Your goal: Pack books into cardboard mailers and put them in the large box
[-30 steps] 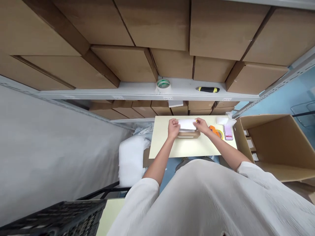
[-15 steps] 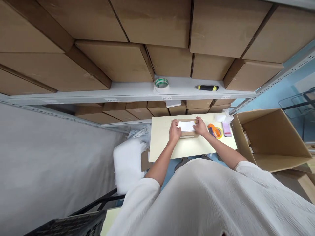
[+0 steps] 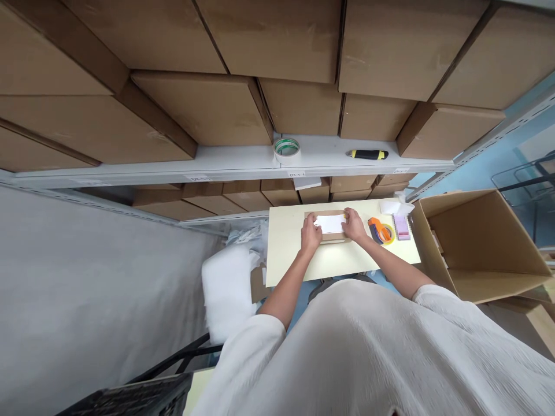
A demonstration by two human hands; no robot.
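A small brown cardboard box (image 3: 330, 238) sits on a pale yellow table (image 3: 303, 260). A white packet (image 3: 330, 223) lies in the top of the box. My left hand (image 3: 311, 234) grips the packet's left end with bent fingers. At the packet's right end, my right hand (image 3: 354, 224) pinches it. Both hands rest against the box's edges.
An orange tape dispenser (image 3: 379, 230), a pink item (image 3: 401, 226) and white paper (image 3: 390, 207) lie on the table's right. A large open carton (image 3: 485, 242) stands further right. The shelf above holds a tape roll (image 3: 286, 148) and a black-and-yellow knife (image 3: 367, 154) among stacked cartons. White padding (image 3: 228, 286) lies left.
The hands have lowered the white packet from above the small box down into its top. The camera view shifted slightly.
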